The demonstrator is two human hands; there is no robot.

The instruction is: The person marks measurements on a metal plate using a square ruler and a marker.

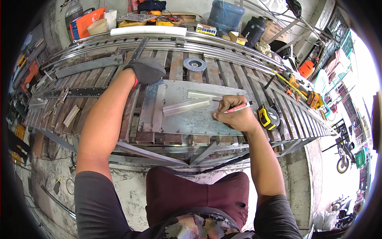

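Note:
A marker [238, 107], white and red, lies in the closed fingers of my right hand [236, 115], its black end pointing up and right. This hand rests over the right part of a flat metal sheet [175, 124] that bears handwritten marks. Beside it on the sheet lie a short angle-metal piece [186, 106] and, partly behind it, a second metal strip [203, 95]. My left hand [148, 71], in a dark grey glove, is at the sheet's far left corner; its fingers are hidden from me. A metal ruler [137, 51] extends away beyond that glove.
The slatted metal table [238, 77] carries a flap disc [195, 64], a yellow-black tape measure [268, 117], a black square [85, 92] and long shiny tubes [223, 57]. Cordless power tools [314, 98] sit at the right edge. A blue water jug [225, 16] stands behind.

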